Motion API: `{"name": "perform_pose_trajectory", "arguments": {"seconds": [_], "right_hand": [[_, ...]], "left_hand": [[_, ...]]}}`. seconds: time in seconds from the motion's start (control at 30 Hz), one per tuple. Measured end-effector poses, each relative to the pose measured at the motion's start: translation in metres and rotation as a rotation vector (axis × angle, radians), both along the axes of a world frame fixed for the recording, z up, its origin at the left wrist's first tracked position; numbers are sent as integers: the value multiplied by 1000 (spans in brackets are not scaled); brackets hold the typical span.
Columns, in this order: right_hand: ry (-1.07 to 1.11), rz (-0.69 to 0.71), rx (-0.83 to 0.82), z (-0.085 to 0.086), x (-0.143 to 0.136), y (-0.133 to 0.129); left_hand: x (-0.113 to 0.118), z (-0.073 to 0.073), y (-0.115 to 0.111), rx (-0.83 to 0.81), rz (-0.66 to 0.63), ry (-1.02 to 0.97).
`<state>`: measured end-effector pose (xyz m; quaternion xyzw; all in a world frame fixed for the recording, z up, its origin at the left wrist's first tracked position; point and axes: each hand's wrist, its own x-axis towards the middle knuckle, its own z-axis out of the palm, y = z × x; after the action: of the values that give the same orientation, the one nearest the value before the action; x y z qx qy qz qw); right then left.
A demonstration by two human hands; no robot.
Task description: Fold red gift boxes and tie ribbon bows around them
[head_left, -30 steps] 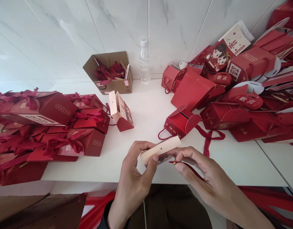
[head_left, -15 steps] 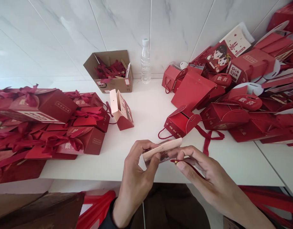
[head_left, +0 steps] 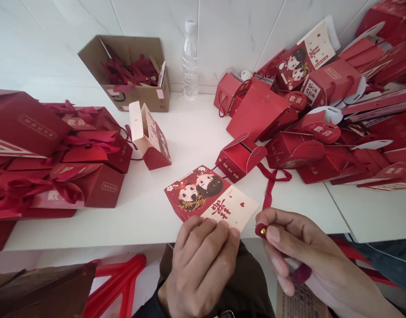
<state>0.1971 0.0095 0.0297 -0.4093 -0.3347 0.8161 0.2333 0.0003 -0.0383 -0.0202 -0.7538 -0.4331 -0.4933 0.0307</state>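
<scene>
My left hand (head_left: 203, 260) is closed on the cream top edge of a printed gift box (head_left: 203, 192), its fingers wrapped over that edge. The box lies tilted over the front of the table, showing a cartoon couple and red lettering. Just right of it, my right hand (head_left: 298, 249) pinches a dark red strap (head_left: 260, 229) with a gold stud between thumb and forefinger. The strap's other end hangs below the palm. Strap and box are apart. Beyond them stands a small red gift box (head_left: 238, 159), with a red ribbon (head_left: 270, 190) beside it.
Red boxes with tied bows (head_left: 90, 187) are stacked at left. A cream-and-red box (head_left: 153, 145) stands near a cardboard carton (head_left: 140, 98) of straps. Behind are a water bottle (head_left: 190, 62) and, at right, a heap of red boxes (head_left: 295, 150).
The gift box has been turned, so its cartoon face now shows. My left hand has shifted to its cream edge, knuckles up. My right hand has drawn away from the box with the strap.
</scene>
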Motion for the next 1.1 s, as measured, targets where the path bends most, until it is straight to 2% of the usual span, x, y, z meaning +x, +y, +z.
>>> {"name": "perform_pose_trajectory", "arguments": {"seconds": [0.1, 0.17, 0.23, 0.37, 0.5, 0.6, 0.77, 0.9, 1.03, 1.1], "right_hand": [[-69, 14, -60, -4, 5, -3], [-145, 35, -25, -5, 7, -3], [-290, 75, 129, -3, 6, -2], [-604, 162, 619, 5, 1, -2], [-625, 193, 945, 8, -2, -2], [-627, 178, 1085, 7, -2, -2], [-622, 171, 1118, 6, -4, -2], [-643, 119, 1048, 9, -6, 0], [-556, 121, 1018, 17, -8, 7], [-541, 123, 933, 20, -8, 13]], "left_hand": [[-3, -1, 2, -14, -49, 82], [-5, 0, 4, -23, -82, 132], [-5, 0, 5, -29, -118, 155], [-5, -4, 6, -35, -166, 44], [-6, -11, 3, -30, -198, -48], [-7, -15, 0, -81, -199, -84], [-5, -21, -2, -100, -203, -184], [-3, -22, -1, -110, -211, -212], [-3, -22, 0, -120, -188, -221], [-3, -22, 0, -105, -185, -216]]}}
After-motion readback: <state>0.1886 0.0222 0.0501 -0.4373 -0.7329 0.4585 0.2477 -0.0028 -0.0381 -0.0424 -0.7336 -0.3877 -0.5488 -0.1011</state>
